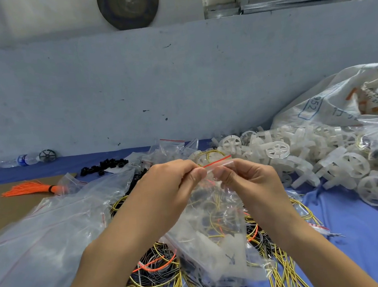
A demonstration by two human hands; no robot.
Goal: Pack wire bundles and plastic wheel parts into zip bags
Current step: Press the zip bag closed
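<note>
Both hands pinch the red-striped top edge of a clear zip bag held up over a blue table: the left hand clamps the strip between thumb and fingers, and the right hand grips it just beside. The bag hangs below the hands with yellow wire and white plastic pieces inside, above a tangle of yellow, black and orange wire bundles. A pile of white plastic wheels lies to the right, with empty bags at left.
</note>
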